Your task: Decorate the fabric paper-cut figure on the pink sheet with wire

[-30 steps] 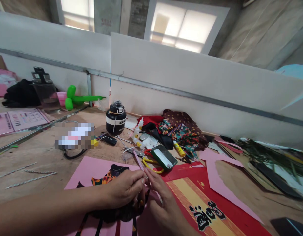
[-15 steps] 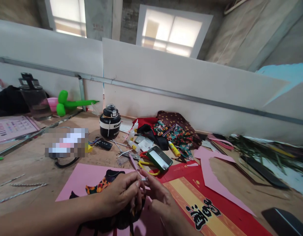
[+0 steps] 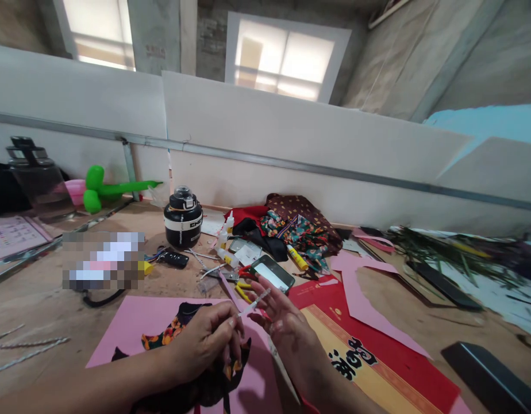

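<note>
Your L hand (image 3: 211,338) pinches a white cord (image 3: 254,304) btwn fingers over pink paper (image 3: 117,322) (R hand (image 3: 293,333) alongside, fingers apart).

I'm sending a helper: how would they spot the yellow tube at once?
Find the white partition, then the fabric heap before it. At the heap's front, right of the phone-like device, lies the yellow tube. Its stubby body is mostly yellow, unlike the small bottles nearby.

Left forearm (image 3: 119,374) slants in from lower left; left hand (image 3: 211,333) curled, thumb against bent fingers; right hand (image 3: 289,328) unfolded just beside it, palm showing, fingers loosely extended.
</note>
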The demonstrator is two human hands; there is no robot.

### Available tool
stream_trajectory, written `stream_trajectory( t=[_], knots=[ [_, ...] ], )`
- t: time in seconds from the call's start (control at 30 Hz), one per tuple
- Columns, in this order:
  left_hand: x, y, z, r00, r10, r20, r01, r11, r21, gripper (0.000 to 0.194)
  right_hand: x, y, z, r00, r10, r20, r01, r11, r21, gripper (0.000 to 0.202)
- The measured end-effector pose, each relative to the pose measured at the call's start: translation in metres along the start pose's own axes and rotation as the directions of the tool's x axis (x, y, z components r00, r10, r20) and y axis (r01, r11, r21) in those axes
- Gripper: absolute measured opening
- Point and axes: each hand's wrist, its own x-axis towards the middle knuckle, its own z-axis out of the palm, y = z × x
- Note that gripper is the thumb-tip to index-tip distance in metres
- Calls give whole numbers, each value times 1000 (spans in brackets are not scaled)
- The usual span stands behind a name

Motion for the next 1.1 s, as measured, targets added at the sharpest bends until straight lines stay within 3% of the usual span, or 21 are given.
stream_trajectory(
  t=[0.4,0.73,0.93,1.1],
  knots=[
    [0,2,1,996,-76,-41,74,997,-36,35,12,-24,-19,993,-26,-114,41,991,131,59],
    [2,5,-1,997,-62,-54,59,997,-40,45,23,-54,-34,970,-58,-237,116,964,241,57],
    [-5,13,-2,991,-117,-66,118,993,12,50,23,-68,-43,974,-95,-206,153,946,286,43],
    [-27,13,-16,985,-139,-100,151,980,129,46,24,-79,-47,991,-75,-114,101,964,245,40]
  ],
)
